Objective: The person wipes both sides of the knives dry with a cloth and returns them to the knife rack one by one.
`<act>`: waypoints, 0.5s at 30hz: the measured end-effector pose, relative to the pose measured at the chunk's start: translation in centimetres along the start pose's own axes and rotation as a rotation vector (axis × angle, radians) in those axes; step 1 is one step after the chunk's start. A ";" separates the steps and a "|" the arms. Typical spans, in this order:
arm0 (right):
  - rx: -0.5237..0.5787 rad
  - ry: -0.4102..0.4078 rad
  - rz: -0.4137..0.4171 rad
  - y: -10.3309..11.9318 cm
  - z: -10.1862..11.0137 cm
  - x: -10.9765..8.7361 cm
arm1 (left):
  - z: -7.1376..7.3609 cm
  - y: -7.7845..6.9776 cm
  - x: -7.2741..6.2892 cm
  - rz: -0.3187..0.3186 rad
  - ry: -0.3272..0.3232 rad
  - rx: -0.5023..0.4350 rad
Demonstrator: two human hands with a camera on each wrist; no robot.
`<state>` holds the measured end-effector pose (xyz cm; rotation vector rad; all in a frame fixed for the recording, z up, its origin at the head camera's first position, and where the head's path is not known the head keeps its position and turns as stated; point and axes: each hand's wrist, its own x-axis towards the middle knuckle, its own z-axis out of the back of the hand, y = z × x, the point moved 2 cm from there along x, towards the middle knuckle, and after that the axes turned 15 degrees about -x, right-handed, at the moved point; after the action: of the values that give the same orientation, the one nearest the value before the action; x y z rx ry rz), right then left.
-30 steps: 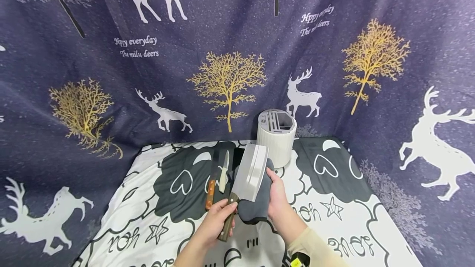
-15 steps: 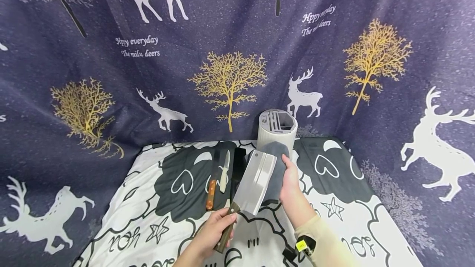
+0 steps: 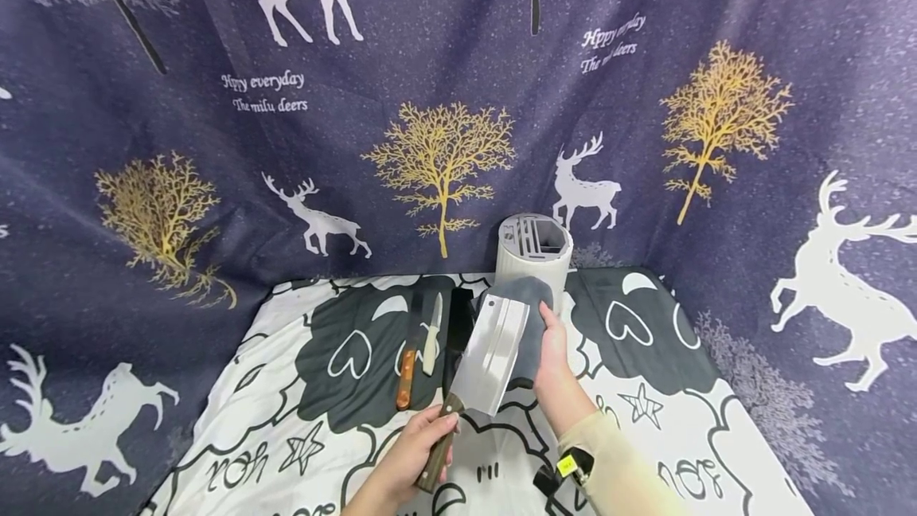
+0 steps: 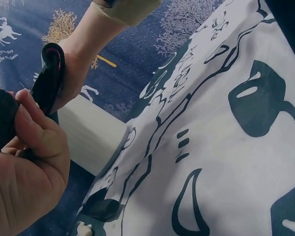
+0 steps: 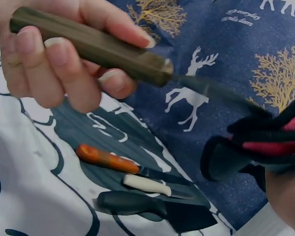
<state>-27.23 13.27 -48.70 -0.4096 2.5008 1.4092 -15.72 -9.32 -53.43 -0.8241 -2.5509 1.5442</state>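
My left hand [image 3: 415, 444] grips the brown wooden handle [image 5: 88, 44] of a cleaver. Its broad steel blade [image 3: 494, 353] points up and away, tilted to the right. My right hand [image 3: 555, 357] holds a dark grey padded cloth piece [image 3: 535, 349] behind the blade, which covers part of it. Seen from the right wrist, this padded piece [image 5: 226, 160] is folded, with black trim and a pink-red lining, and the far end of the blade meets it. Most of the right hand's fingers are hidden behind the padding.
Left of the cleaver lie an orange-brown-handled knife [image 3: 405, 381], a small cream-handled knife [image 3: 431, 347] and a black-handled tool with a wide dark blade [image 5: 191, 216]. A white round knife block [image 3: 509, 265] with a slotted grey top stands behind, near the patterned curtain [image 3: 322, 142].
The padded piece and my right hand have moved up and right along the blade, toward its far end. The cleaver has shifted slightly down toward me, still in my left hand.
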 end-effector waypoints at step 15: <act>-0.017 0.201 -0.073 -2.8 -2.2 -3.1 | -0.4 -1.2 2.2 -0.075 -0.114 -0.036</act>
<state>-23.54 10.34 -48.74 -0.6693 2.6004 1.4257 -17.97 -8.36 -52.71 -0.6530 -2.6627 1.5702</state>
